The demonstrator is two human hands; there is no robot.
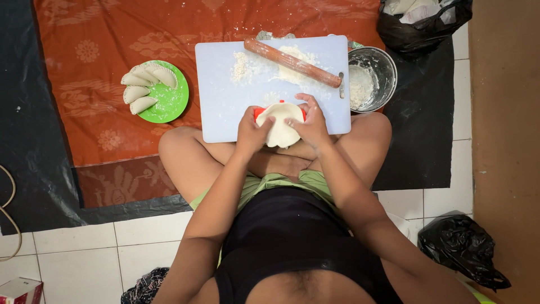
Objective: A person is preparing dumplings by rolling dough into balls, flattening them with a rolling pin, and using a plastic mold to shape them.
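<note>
- I see the white cutting board (pixel 225 107) on the orange cloth (pixel 101 112), its near edge over my knees.
- Rolling pin (pixel 292 62) lies far, leaving bare board left.
- My left hand (pixel 251 132) and right hand (pixel 311 125) pinch the dough round (pixel 280 126) over a red mould (pixel 257 113), at the board's near edge.

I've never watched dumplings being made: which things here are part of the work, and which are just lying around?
In use:
left hand and right hand holding dough round on red press
white board
rolling pin
flour bowl
green plate of dumplings

Lying about:
black bags
cord
small box
</note>
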